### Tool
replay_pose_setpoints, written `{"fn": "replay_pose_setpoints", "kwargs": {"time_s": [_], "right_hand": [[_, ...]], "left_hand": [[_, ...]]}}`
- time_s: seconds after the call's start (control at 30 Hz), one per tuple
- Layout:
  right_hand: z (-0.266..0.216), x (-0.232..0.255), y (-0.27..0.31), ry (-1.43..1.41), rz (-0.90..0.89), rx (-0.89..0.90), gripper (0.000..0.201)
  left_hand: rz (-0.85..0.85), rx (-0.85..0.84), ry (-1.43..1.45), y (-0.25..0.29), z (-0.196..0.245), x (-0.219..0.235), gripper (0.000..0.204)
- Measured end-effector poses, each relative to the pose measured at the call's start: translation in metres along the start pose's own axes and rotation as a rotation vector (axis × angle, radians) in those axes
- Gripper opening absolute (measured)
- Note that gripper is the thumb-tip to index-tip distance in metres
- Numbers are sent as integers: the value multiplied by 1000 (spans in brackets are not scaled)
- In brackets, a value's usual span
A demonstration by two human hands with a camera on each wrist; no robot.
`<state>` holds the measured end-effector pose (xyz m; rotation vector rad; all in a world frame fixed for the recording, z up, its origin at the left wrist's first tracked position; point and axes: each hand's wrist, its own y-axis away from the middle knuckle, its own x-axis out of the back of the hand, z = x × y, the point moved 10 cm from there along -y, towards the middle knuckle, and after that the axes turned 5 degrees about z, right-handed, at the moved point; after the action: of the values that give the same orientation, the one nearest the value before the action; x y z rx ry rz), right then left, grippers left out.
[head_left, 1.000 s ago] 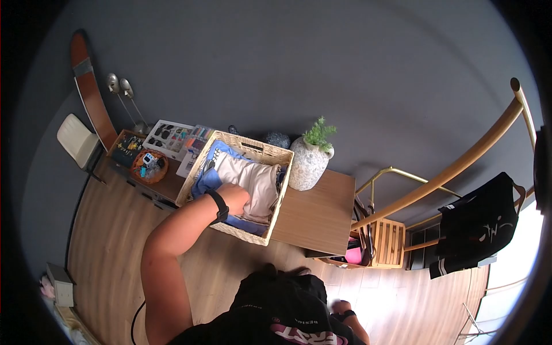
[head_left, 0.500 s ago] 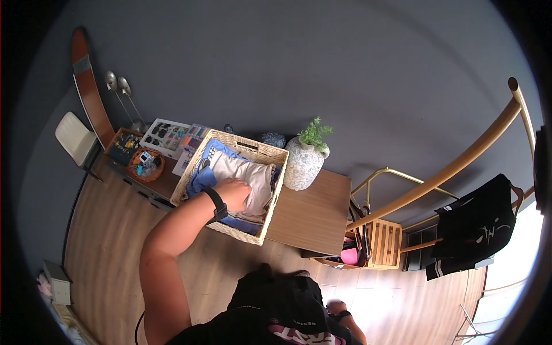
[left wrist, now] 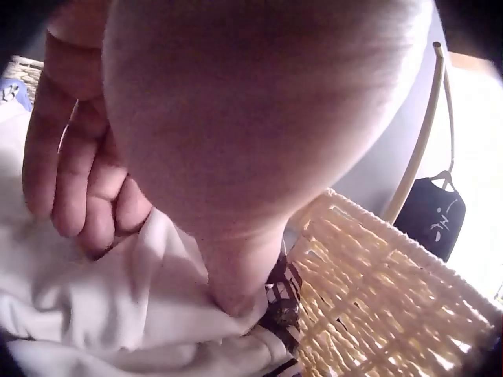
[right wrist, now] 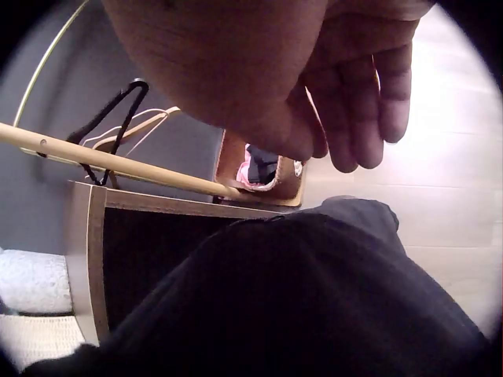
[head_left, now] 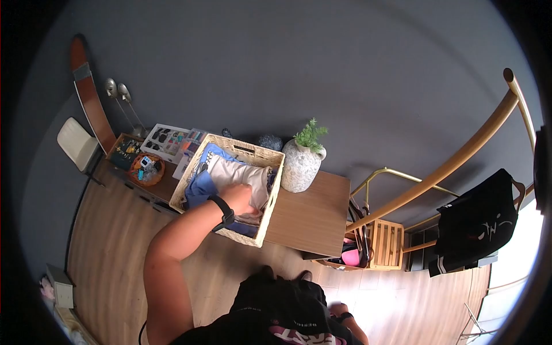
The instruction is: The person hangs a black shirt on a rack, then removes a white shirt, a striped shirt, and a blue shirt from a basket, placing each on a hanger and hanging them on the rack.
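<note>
A rectangular woven basket (head_left: 273, 195) stands on the cabinet, holding a cream folded garment (head_left: 230, 170) above blue cloth (head_left: 200, 187). My left hand (head_left: 237, 199) is inside the basket, on the front part of the cream garment. In the left wrist view, the thumb presses into its edge beside the wicker wall, and the thumb's tip is hidden in the cloth. The other fingers (left wrist: 75, 188) lie loosely bent over the garment, well apart from the thumb. Holding nothing, my right hand (right wrist: 357, 94) hangs by my side with loosely bent fingers.
The brown cabinet (head_left: 310, 215) carries a grey-white vase (head_left: 300, 168) with a green plant, right of the basket. Left are an orange bowl (head_left: 136, 172) and a white display tray (head_left: 154, 150). A wooden rail (head_left: 448, 167) with a black garment (head_left: 474, 227) is at right.
My left hand has shifted from the middle of the cream garment toward the basket's front right, and its thumb now shows pointing down. My right hand stays hanging.
</note>
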<state>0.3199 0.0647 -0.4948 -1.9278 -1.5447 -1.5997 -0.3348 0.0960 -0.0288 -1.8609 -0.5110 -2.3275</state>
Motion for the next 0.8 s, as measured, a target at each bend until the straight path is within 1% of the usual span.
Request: {"fn": "replay_pose_setpoints", "kwargs": {"time_s": [0.07,0.1,0.13,0.17,0.23,0.27,0.33,0.37,0.43,0.47,0.5,0.53,0.57,0.63,0.67,0.7,0.77,0.8], "right_hand": [[-8,11,-7,-326,-117,-248,23],[-14,12,0,-491,-180,-377,23],[1,-4,-5,-590,-158,-410,22],[24,-20,0,-589,-177,-512,12],[35,-36,-8,-509,-196,-324,14],[29,-31,-6,-505,-225,-363,13],[25,-15,1,-505,-284,-448,12],[-23,40,4,-256,-302,-237,14],[-10,39,4,-334,-268,-360,14],[-7,28,0,-312,-249,-226,15],[4,26,3,-256,-251,-314,17],[3,26,5,-343,-167,-265,17],[1,30,3,-427,-80,-215,18],[14,21,13,-433,-141,-429,11],[15,20,17,-427,-167,-502,8],[12,23,19,-398,-194,-532,7],[-1,33,30,-283,-241,-487,9],[0,32,28,-223,-263,-458,10]], "left_hand": [[-17,26,-11,-2,-1,-1,65],[-38,41,-31,-3,-1,-1,62],[-60,54,-50,-2,1,-3,58],[-31,45,-52,0,4,0,55],[37,23,-60,0,10,9,48],[110,-11,-58,0,16,16,44],[160,21,-5,-4,18,20,46],[181,34,23,-6,20,20,47],[130,88,22,-17,18,16,59],[96,119,2,-19,19,19,62],[61,150,-19,-19,21,22,65],[98,169,-18,-24,15,19,68],[59,188,-45,-27,13,18,68],[112,216,-78,-30,7,19,67],[101,228,-85,-33,0,15,66],[78,223,-80,-34,-1,13,65],[38,224,-68,-33,-1,12,62],[77,207,-39,-34,2,15,43]]}}
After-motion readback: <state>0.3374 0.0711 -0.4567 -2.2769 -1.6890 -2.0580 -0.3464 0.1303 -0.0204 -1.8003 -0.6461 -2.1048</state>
